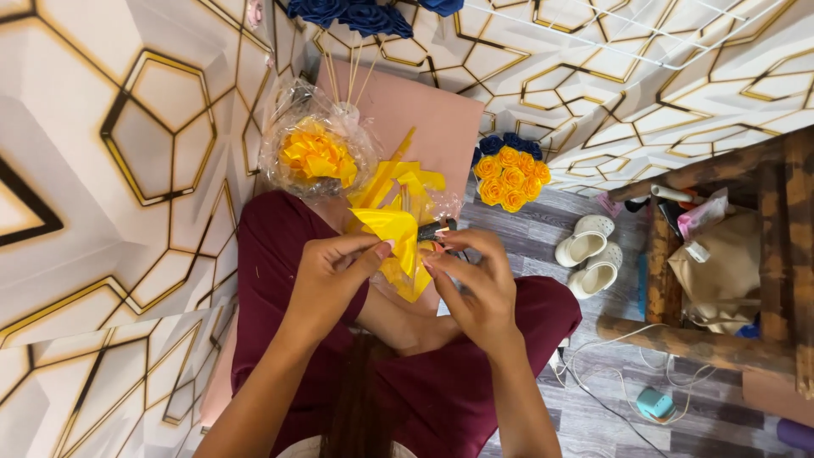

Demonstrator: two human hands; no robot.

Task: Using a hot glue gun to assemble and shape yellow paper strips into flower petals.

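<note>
My left hand (332,276) and my right hand (475,284) meet over my lap, both pinching a folded piece of yellow ribbon (392,231). The ribbon fans upward between my fingertips. Behind it lie more loose yellow ribbon strips (405,180) and a clear plastic bag with a yellow ribbon rose (315,154) inside. I sit cross-legged in dark red clothes (280,246).
A bouquet of yellow and dark blue ribbon roses (509,174) stands on the grey floor. Blue roses on sticks (356,17) lean over a pink board (424,110). White clogs (589,254), a wooden stool (721,339) with a bag, and cables lie to the right.
</note>
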